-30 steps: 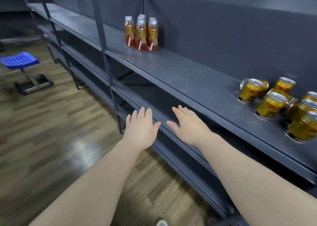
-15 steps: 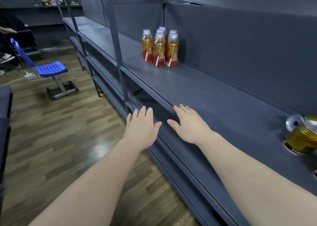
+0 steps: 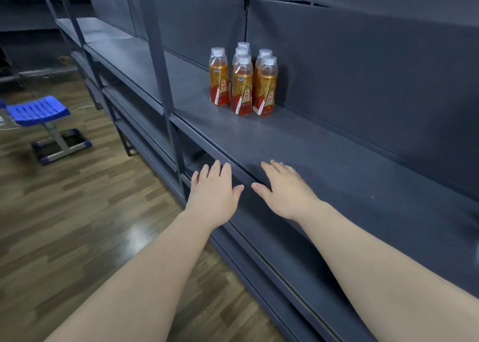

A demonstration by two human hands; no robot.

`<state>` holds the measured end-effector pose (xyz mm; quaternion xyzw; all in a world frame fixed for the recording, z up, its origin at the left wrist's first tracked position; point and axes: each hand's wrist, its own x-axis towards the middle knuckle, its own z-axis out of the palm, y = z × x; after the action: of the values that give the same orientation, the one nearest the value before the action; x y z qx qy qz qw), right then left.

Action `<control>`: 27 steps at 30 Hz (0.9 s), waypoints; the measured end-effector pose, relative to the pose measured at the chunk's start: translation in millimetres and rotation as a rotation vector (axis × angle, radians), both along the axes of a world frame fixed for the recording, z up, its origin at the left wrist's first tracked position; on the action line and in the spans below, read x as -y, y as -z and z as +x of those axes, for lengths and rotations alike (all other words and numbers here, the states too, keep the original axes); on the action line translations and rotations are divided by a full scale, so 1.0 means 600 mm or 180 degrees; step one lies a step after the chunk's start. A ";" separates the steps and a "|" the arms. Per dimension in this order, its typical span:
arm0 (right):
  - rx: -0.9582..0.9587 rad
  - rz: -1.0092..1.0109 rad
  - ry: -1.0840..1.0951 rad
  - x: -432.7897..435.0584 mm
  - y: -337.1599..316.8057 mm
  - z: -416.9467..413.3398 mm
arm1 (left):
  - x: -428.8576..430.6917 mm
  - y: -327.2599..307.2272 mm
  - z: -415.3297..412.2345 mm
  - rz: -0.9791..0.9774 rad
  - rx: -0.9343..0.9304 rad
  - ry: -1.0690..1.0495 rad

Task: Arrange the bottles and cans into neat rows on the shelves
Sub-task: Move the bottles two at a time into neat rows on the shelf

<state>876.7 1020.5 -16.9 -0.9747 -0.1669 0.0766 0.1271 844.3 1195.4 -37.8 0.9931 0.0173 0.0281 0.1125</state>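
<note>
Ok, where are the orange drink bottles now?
In the head view, the orange drink bottles stand clustered on the grey shelf near its back panel, right of the upright post, beyond the left hand and right hand.

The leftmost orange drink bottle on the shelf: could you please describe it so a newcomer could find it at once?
Find the long dark grey metal shelf, where a cluster of orange plastic bottles with white caps stands upright. The leftmost orange bottle is at the cluster's left edge, the only one with bare shelf to its left.
</note>
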 end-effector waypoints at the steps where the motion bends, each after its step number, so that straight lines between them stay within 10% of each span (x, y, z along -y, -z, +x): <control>1: 0.0005 -0.0022 0.0050 -0.011 -0.002 0.014 | -0.012 -0.002 0.018 0.0022 0.0024 0.0062; 27: 0.0159 0.0384 0.0974 -0.079 -0.011 0.379 | -0.106 -0.027 0.410 -0.0094 0.0139 0.0412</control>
<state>1103.9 1068.1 -10.3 -0.9810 -0.0239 0.0220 0.1914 1090.1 1258.8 -21.6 0.9895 -0.0490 0.0422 0.1292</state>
